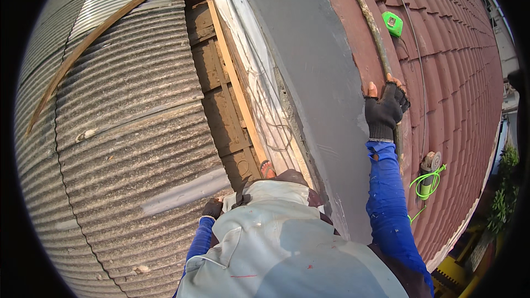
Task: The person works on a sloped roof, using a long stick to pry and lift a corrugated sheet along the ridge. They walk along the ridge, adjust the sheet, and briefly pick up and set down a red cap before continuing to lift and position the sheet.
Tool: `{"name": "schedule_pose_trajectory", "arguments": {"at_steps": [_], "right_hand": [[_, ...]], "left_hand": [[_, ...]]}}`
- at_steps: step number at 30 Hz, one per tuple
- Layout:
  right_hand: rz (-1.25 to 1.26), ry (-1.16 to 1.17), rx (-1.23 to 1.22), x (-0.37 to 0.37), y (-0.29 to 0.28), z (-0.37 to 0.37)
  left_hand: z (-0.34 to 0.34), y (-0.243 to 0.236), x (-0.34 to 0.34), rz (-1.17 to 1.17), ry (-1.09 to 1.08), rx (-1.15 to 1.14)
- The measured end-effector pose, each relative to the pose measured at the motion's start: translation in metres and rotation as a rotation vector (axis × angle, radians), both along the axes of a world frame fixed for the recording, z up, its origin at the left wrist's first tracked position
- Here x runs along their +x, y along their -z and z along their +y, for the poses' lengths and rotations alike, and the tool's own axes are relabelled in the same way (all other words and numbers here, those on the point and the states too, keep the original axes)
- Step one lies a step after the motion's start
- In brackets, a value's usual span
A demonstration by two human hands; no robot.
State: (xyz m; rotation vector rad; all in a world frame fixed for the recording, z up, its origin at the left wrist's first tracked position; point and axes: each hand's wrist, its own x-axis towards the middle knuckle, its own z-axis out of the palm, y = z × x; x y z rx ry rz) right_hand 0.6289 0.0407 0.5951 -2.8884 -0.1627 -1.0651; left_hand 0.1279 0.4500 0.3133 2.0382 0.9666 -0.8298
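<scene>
My right hand (383, 111), in a dark fingerless glove, grips a long, weathered rod (370, 16) lying along the red-brown edge beside the grey coated strip (309, 49). A bright green tape measure (392, 23) rests on the tiles just beyond it. Lower right, an angle grinder (431, 163) lies with a bright green cord (425, 187) wound around it. My left hand (212, 208), also gloved, is low beside my body over the corrugated sheets (127, 105); its fingers are mostly hidden.
My sandalled foot (268, 169) is on a narrow ledge beside a wooden batten (229, 60) and exposed dark framing. A curved plank (96, 30) crosses the corrugated roof. A cable runs over the tiled roof (458, 94), whose right edge drops toward greenery (505, 182) and yellow structures.
</scene>
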Motion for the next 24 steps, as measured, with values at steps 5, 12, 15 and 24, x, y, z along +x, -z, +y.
{"name": "schedule_pose_trajectory", "arguments": {"at_steps": [5,12,15,24], "right_hand": [[0.002,-0.036,0.092,-0.002,-0.002,-0.002],[0.004,-0.069,0.118,0.0,-0.001,-0.003],[0.013,-0.052,0.089,0.0,-0.001,-0.004],[0.017,-0.03,0.08,-0.002,-0.003,-0.002]], "left_hand": [[0.009,-0.011,0.05,-0.065,-0.367,-0.212],[0.046,-0.049,0.144,-0.257,-0.399,-0.169],[0.045,-0.06,0.153,-0.271,-0.367,-0.173],[0.053,-0.036,0.077,-0.01,-0.282,-0.114]]}}
